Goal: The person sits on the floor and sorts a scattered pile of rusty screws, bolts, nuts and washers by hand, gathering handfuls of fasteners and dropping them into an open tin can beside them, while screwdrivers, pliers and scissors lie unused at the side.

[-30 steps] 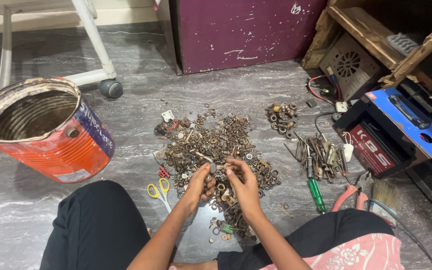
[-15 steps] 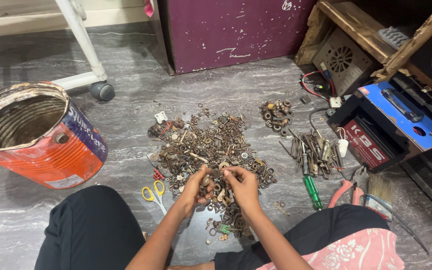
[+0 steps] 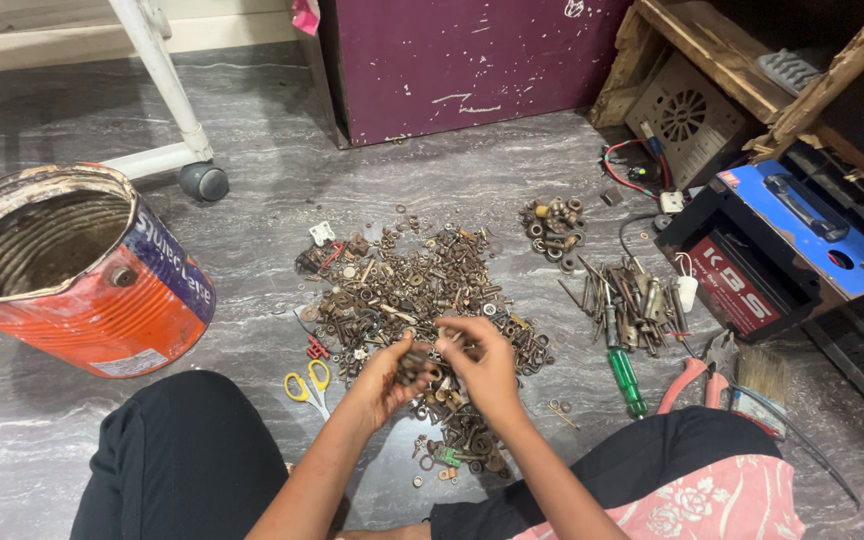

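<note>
I sit on a grey marble floor over a big pile of rusty nuts, bolts and washers (image 3: 402,285). My left hand (image 3: 387,375) and my right hand (image 3: 482,365) meet just above the pile's near edge. Both pinch a small rusty metal part (image 3: 424,362) between their fingertips. A smaller heap of nuts (image 3: 555,225) lies further back on the right. A bundle of long bolts and screws (image 3: 627,300) lies to the right of my hands.
A rusty orange paint can (image 3: 82,290) lies tipped at left. Yellow scissors (image 3: 309,385), a green-handled screwdriver (image 3: 628,380), red pliers (image 3: 697,375) and a paintbrush (image 3: 762,385) lie near my knees. A blue and black box (image 3: 782,250) and wooden shelf (image 3: 712,60) stand at right.
My hands have lifted slightly off the pile and closed together on a small part. The view has shifted a little to the right.
</note>
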